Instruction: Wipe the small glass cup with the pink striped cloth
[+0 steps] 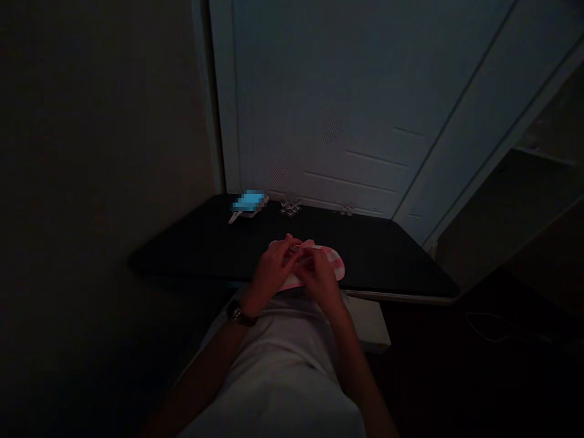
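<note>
Close to the table's front edge lies a flat pink-and-white cloth piece (336, 263) with a rounded right end, partly hidden under both hands. My left hand (272, 263), with a dark watch on its wrist, is closed over the cloth's left part. At its fingertips is a small shiny piece (295, 248), too small and dim to name. Beside it, my right hand (319, 272) bends its fingers inward over the cloth, the fingertips meeting those of the left. What the right fingers pinch is hidden.
On the dark table (196, 243), a lit phone-like screen (249, 201) lies at the back left with a white cable (235, 216). Small shiny pieces form one pile (289, 207) and a smaller group (347, 210) by the pale panel (328, 73). A white box (368, 322) stands below the table edge.
</note>
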Demonstrator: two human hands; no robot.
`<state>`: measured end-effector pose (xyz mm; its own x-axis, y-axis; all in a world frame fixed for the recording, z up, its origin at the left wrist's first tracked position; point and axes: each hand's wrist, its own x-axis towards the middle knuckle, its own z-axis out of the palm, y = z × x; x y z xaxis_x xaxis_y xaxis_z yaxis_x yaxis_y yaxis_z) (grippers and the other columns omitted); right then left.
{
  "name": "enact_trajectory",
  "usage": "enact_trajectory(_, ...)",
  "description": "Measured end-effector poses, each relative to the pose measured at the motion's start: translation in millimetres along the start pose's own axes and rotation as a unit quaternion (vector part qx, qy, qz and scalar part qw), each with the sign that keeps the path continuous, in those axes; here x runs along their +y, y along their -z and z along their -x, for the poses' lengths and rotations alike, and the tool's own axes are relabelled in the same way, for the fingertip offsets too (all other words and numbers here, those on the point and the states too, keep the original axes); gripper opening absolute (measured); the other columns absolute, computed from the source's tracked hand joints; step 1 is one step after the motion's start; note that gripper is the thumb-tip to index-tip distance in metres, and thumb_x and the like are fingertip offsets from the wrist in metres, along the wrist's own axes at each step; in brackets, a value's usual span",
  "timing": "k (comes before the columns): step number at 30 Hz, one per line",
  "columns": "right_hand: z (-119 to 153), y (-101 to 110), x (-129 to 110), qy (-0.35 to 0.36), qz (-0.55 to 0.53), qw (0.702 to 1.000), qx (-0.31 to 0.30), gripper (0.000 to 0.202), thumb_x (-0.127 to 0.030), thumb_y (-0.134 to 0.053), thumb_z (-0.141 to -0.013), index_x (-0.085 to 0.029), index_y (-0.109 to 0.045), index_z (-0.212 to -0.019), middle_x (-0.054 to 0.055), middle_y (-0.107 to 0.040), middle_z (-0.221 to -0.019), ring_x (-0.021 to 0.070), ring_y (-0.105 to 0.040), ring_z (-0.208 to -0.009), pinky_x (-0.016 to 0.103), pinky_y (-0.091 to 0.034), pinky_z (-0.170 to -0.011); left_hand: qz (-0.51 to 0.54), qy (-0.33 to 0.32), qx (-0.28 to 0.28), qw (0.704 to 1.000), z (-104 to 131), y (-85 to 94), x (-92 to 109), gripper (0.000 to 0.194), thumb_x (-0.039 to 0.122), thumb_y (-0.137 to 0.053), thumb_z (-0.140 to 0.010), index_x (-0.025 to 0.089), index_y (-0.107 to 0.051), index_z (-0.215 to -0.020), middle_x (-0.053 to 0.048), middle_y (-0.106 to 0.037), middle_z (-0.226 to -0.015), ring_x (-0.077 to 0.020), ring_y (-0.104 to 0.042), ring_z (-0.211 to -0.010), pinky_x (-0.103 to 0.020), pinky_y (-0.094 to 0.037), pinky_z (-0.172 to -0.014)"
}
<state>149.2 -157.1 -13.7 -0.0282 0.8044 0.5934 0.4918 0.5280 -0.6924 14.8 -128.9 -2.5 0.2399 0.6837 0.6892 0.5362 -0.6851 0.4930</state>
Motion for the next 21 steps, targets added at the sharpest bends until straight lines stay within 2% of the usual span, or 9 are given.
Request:
enact_trajectory(4,6.5,22.4,11.9,-0.024,0.085,0.996,0.021,0.034,-0.016,-0.056,-0.072,-0.020,-0.052,-0.106,0.007,-0.054,-0.105,0.0193,-0.052,-0.090,0.035,-0.043,-0.082,0.012,0.003,-0.007,1.000,-0.1,0.2,-2.5,0.026,0.026,-0.050,-0.082,0.020,-0.053,-0.107,-0.005,-0.062,-0.102,-0.0175,-0.059,-0.092,-0.033,-0.046,-0.084)
enact_trajectory(9,14.3,48.0,32.4,-0.085,0.207,0.969,0.106,0.027,-0.020,-0.055,-0.073,-0.015,-0.056,-0.099,0.010,-0.053,-0.098,0.0227,-0.049,-0.091,0.038,-0.041,-0.083,0.015,0.016,-0.008,1.000,0.2,-1.1,-5.9,0.028,0.028,-0.053,-0.081,0.021,-0.053,-0.108,-0.005,-0.063,-0.104,-0.0176,-0.059,-0.093,-0.033,-0.045,-0.085)
enact_trajectory(15,15.0,50.8,41.2,-0.112,0.295,0.939,0.135,0.021,-0.028,-0.052,-0.076,-0.013,-0.060,-0.088,0.013,-0.055,-0.088,0.0259,-0.048,-0.085,0.040,-0.039,-0.078,0.035,0.032,0.001,0.999,0.5,-2.0,-7.3,0.035,0.026,-0.056,-0.078,0.022,-0.050,-0.113,-0.004,-0.062,-0.107,-0.0164,-0.059,-0.092,-0.031,-0.046,-0.084)
enact_trajectory(18,13.4,50.4,41.1,-0.116,0.311,0.934,0.133,0.018,-0.031,-0.053,-0.075,-0.015,-0.061,-0.074,0.012,-0.055,-0.079,0.0250,-0.049,-0.077,0.039,-0.039,-0.072,0.019,0.033,0.005,0.999,-0.2,-2.3,-8.7,0.030,0.030,-0.055,-0.080,0.021,-0.054,-0.108,-0.005,-0.063,-0.105,-0.0175,-0.060,-0.091,-0.032,-0.046,-0.082)
enact_trajectory(21,12.1,52.2,39.7,-0.120,0.300,0.937,0.134,0.021,-0.035,-0.054,-0.075,-0.016,-0.059,-0.068,0.009,-0.055,-0.073,0.0230,-0.050,-0.072,0.036,-0.039,-0.067,0.005,0.030,0.007,1.000,-1.3,-3.2,-10.9,0.026,0.033,-0.054,-0.080,0.019,-0.059,-0.101,-0.007,-0.064,-0.102,-0.0189,-0.059,-0.093,-0.032,-0.046,-0.082)
